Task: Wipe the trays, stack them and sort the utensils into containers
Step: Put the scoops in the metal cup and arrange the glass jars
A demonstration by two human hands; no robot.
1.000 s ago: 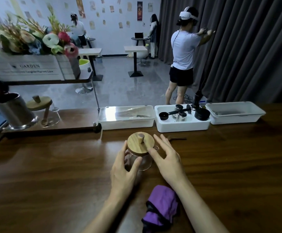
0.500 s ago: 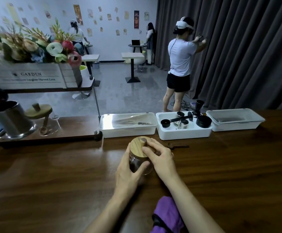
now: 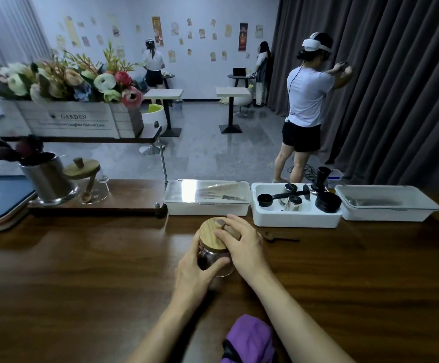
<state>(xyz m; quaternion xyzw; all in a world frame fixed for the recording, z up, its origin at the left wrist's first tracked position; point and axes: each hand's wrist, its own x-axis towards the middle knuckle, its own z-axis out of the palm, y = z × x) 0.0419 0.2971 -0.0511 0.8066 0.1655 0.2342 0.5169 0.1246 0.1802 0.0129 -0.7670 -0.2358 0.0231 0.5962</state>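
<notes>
The left hand (image 3: 194, 275) wraps round the side of a glass jar (image 3: 213, 259), thumb across the glass, while the right hand (image 3: 245, 247) curls over its wooden lid (image 3: 209, 235), fingertips pinching the knob (image 3: 219, 223). The jar is at mid-table (image 3: 82, 284), with a purple cloth (image 3: 249, 336) between the forearms at the near edge and a wooden spoon (image 3: 278, 237) lying just right of the right hand. Beyond them three white bins stand in a row: a lidded bin (image 3: 207, 210), a middle bin (image 3: 295, 220) holding a black scoop (image 3: 268, 199) and metal cups (image 3: 293, 203), and a right bin (image 3: 386, 214).
</notes>
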